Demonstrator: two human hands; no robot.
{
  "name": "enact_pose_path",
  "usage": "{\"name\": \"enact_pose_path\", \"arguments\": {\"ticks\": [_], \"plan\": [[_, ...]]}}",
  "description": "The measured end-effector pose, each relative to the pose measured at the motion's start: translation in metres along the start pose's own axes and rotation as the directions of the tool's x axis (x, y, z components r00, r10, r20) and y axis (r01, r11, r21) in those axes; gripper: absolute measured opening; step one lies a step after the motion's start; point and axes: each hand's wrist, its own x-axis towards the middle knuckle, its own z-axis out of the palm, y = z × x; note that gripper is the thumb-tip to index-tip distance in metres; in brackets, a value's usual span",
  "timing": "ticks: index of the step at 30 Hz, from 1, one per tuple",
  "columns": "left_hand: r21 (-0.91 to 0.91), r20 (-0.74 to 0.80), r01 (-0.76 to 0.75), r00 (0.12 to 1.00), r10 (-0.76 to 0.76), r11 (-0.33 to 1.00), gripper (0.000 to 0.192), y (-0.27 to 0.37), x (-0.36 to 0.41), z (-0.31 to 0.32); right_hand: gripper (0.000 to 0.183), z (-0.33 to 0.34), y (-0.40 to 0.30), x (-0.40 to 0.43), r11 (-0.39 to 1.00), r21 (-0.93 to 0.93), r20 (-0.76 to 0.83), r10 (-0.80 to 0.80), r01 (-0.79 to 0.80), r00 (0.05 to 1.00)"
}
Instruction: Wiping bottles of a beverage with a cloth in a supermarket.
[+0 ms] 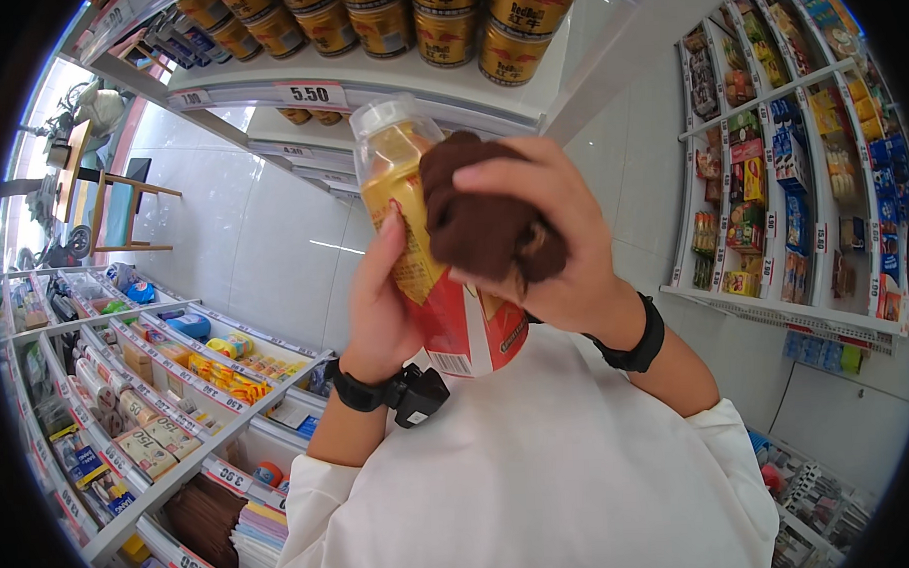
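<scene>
My left hand [387, 297] grips a plastic bottle [467, 321] with a red and gold wrapper and a clear cap, tilted with the cap towards the shelf. A crumpled dark brown cloth [474, 208] is bunched in my right hand [565, 235], against the bottle's side. Part of the bottle is hidden behind the cloth and fingers. Black bands circle both wrists, and a small black device [421, 394] sits on the left one.
Gold drink cans [446, 40] line a white shelf [388, 91] just beyond the bottle. Shelves of packaged goods [180, 369] stand at left, and a snack rack [782, 197] at right. A wooden chair [125, 209] stands at far left.
</scene>
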Motion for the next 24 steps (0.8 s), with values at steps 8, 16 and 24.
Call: {"name": "enact_pose_path", "arguments": {"ticks": [8, 16, 24], "plan": [[-0.030, -0.121, -0.070, 0.990, 0.066, 0.997, 0.072, 0.012, 0.012, 0.012, 0.056, -0.004, -0.023, -0.016, 0.972, 0.232, 0.428, -0.133, 0.034, 0.894], [-0.281, 0.108, 0.048, 0.994, -0.019, 0.959, 0.080, 0.008, 0.015, -0.003, 0.054, -0.015, -0.034, -0.015, 0.970, 0.239, 0.517, -0.173, 0.053, 0.838], [-0.187, 0.160, 0.161, 0.978, -0.132, 0.969, 0.086, 0.008, 0.016, -0.005, 0.061, -0.007, -0.019, -0.018, 0.993, 0.103, 0.314, -0.090, 0.060, 0.945]]}}
